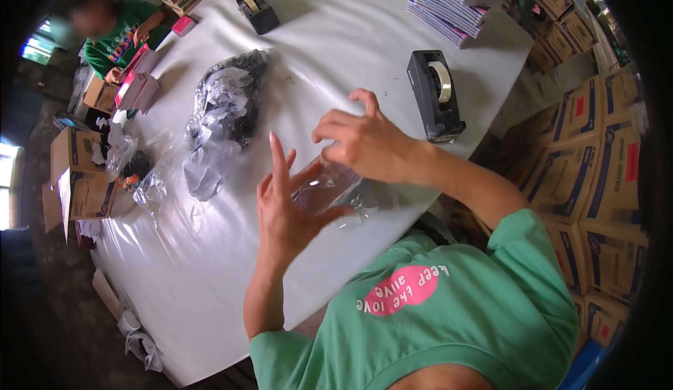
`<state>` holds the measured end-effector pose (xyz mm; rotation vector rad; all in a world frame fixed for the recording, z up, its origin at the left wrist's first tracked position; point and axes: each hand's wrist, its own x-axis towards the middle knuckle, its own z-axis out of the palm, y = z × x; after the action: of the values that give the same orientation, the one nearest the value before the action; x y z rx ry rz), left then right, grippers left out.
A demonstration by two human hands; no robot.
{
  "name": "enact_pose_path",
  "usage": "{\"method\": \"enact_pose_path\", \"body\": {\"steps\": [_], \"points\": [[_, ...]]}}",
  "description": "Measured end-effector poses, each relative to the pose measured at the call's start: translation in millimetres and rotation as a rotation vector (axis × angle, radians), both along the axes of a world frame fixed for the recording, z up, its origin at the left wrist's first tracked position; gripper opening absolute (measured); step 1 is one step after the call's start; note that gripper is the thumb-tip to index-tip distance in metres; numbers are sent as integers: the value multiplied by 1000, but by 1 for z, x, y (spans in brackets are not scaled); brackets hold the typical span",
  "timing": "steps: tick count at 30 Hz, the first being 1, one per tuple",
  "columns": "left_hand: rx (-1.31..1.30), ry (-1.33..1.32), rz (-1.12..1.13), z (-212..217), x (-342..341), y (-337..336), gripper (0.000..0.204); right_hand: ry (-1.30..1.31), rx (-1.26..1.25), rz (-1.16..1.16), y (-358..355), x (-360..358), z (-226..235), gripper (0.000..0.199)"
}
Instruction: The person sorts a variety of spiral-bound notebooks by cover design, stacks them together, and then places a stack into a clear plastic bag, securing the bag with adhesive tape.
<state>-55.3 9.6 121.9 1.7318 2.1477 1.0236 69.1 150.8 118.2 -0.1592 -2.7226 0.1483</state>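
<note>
Over the near part of the table, a crinkled clear plastic wrapper [329, 186] with a brownish-pink tint lies between my two hands. My left hand [280, 204] has its thumb and one finger around the wrapper's near-left part, while its index finger points up. From the right, my right hand [364, 141] reaches in with bent fingers, its index finger raised. Its lower fingers meet the wrapper's upper edge, and their exact grip is partly hidden. Glare on the plastic hides whether anything is inside.
Crumpled plastic and paper [224, 102] lie to the left. A black tape dispenser [420, 88] stands right, another tape dispenser [261, 18] at the back. Spiral notebooks [445, 4] are piled far right. Cartons [561, 179] line the right side. A person in green [123, 36] works far left.
</note>
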Motion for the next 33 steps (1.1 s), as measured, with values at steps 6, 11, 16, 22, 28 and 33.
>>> {"method": "enact_pose_path", "body": {"steps": [6, 11, 16, 22, 28, 33], "points": [[355, 431, -166, -47, 5, -17, 22, -103, -274, 49, -1, 68, 9, 24], [615, 474, -238, -67, 2, -5, 18, 219, -653, -1037, 74, 175, -103, 29], [623, 539, -230, -68, 0, -7, 16, 183, -1527, -1055, 82, 164, -107, 34], [610, 525, -217, -69, -1, -9, 11, 660, -1831, -858, 43, 202, -124, 28], [780, 483, -146, -83, 1, -8, 23, -54, -204, -1515, -2, 178, -110, 11], [732, 495, -123, -83, 1, -10, 27, 573, -1039, -626, -23, 124, -58, 21]]}}
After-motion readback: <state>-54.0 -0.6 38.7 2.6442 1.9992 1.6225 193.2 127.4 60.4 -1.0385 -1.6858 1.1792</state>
